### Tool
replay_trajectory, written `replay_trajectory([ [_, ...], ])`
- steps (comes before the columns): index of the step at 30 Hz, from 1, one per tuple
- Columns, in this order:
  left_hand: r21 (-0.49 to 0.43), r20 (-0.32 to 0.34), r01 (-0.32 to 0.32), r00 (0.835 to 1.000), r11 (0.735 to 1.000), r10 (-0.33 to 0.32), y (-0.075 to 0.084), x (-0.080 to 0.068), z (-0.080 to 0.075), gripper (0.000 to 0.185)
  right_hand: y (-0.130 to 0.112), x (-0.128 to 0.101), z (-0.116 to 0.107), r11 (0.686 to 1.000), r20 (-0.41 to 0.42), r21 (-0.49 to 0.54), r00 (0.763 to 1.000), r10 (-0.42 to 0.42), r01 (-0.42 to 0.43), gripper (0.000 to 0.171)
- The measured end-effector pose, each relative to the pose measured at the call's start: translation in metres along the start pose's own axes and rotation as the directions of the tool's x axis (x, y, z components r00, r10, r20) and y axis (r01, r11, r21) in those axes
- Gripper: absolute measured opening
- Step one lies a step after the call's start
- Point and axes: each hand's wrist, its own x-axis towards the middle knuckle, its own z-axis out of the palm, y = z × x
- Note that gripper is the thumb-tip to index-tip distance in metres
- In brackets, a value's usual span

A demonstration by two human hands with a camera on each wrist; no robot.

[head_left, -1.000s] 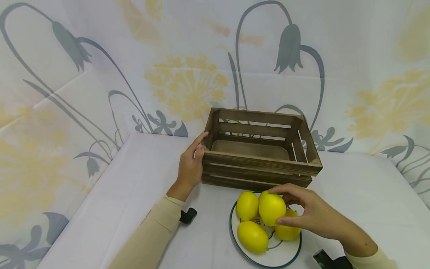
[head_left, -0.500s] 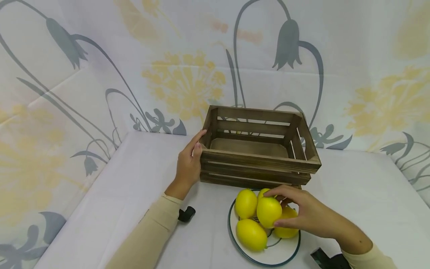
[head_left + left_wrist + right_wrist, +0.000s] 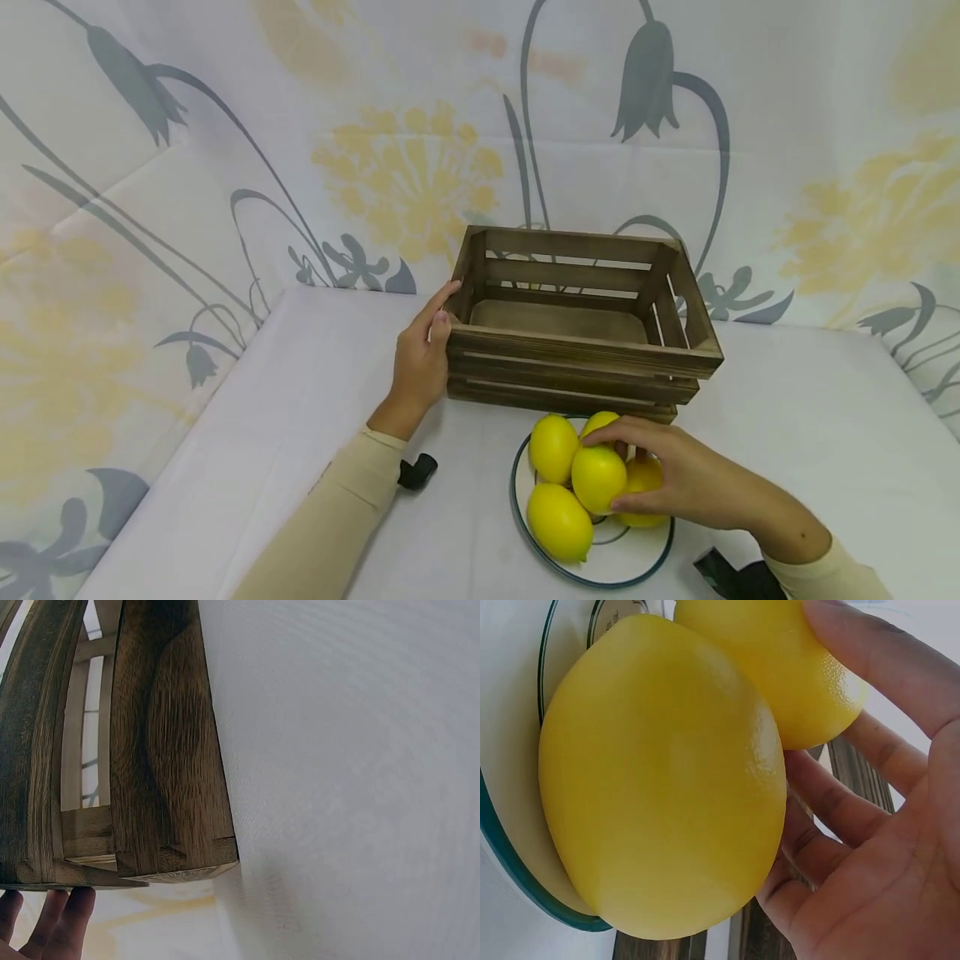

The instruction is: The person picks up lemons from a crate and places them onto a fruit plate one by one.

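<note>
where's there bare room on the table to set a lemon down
Bare cloth lies left of the crate beyond the left hand, and right of the crate and plate. It is crowded on the plate, where the right hand grips a lemon.

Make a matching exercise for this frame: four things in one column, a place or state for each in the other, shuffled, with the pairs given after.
Things:
1. left hand
2. right hand
3. wooden crate
4. plate

Places or states:
a. holds nothing inside, stands behind the plate
b. grips a lemon on top of the pile
c. rests against the crate's left end
d. white with a dark green rim, carries lemons

Pairs: 1-c, 2-b, 3-a, 4-d
</note>
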Motion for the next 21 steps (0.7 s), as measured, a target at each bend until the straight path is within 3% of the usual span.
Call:
replay_trajectory([
  [11, 0.015, -0.002, 0.025, 1.0, 1.0, -0.025, -0.0005, 0.0002, 0.0008, 0.073, -0.0024, -0.0004, 0.001, 0.999, 0.026, 0.005, 0.999, 0.032, -0.032, 0.054],
  [21, -0.003, 0.001, 0.014, 1.0, 1.0, -0.014, 0.0001, 0.0012, -0.0003, 0.071, -0.0063, 0.0007, 0.0015, 0.998, 0.017, -0.06, 1.0, 0.024, -0.023, 0.054],
])
